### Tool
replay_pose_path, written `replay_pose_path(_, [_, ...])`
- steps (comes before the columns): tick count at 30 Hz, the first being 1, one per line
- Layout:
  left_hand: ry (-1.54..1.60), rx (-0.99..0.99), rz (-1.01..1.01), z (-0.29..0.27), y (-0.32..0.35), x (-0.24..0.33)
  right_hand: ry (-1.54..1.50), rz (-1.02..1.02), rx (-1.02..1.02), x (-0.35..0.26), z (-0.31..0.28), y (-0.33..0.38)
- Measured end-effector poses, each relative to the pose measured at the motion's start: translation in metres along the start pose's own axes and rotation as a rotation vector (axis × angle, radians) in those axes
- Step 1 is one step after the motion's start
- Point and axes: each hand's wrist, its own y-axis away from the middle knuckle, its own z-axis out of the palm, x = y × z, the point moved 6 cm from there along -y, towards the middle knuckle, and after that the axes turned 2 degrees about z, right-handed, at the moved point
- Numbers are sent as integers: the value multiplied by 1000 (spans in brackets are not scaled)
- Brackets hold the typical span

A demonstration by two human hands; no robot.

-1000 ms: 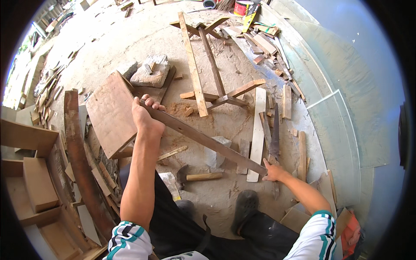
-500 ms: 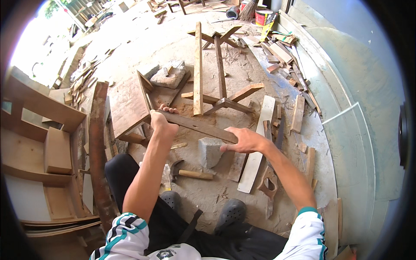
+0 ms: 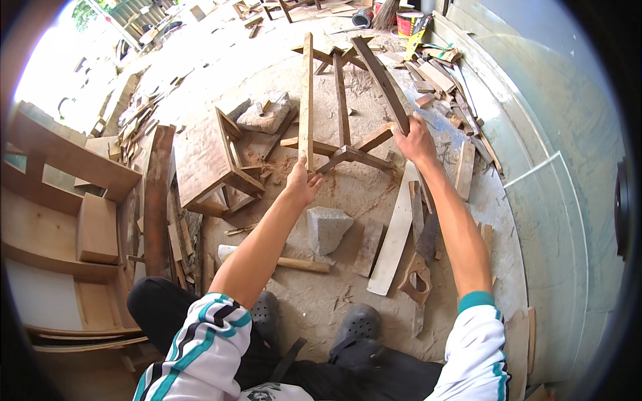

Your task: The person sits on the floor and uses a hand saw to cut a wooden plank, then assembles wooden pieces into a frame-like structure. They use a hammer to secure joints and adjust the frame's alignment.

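Note:
My left hand (image 3: 302,185) is closed around the near end of a long pale wooden slat (image 3: 306,93) that runs away from me across the ground. My right hand (image 3: 414,142) grips the near end of a dark narrow wooden strip (image 3: 380,75), which points up and away to the left. Between the two hands lies a frame of crossed wooden bars (image 3: 348,155) on the sawdust-covered concrete floor. A grey stone block (image 3: 328,227) sits just below my left hand. My dark shoes (image 3: 358,327) show at the bottom.
A small wooden stool (image 3: 215,167) lies tipped on the left. A hammer with a wooden handle (image 3: 301,264) lies near my feet. A curved pale plank (image 3: 398,234) and offcuts lie to the right. Paint cans (image 3: 408,21) stand far back. Wooden furniture parts (image 3: 73,227) stand at the left.
My left hand let go of the dark strip and took the pale slat. My right hand swung the dark strip from lying across in front of me to pointing away.

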Motion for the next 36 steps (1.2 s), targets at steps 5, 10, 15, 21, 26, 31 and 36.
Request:
replay_pose_path(5, [-74,22,32,3,-8,2,-160,158,-265,24,34,-10])
replay_pose_path(10, [-91,170,178,-46,-19,25,-237,80,-421,-13,43,8])
replay_pose_path(15, [-152,208,331,-104,-28,43,-151,46,-508,-53,49,46])
replay_pose_path(21, [-240,146,422,-151,-21,52,-166,2,-502,-85,41,96])
replay_pose_path(26, [-333,57,496,-168,-19,58,-220,22,-514,-99,33,127])
replay_pose_path(31, [-369,30,527,-169,-16,62,-196,110,-554,-110,18,154])
replay_pose_path(36, [-482,-11,542,-166,-21,68,-242,137,-477,-108,14,172])
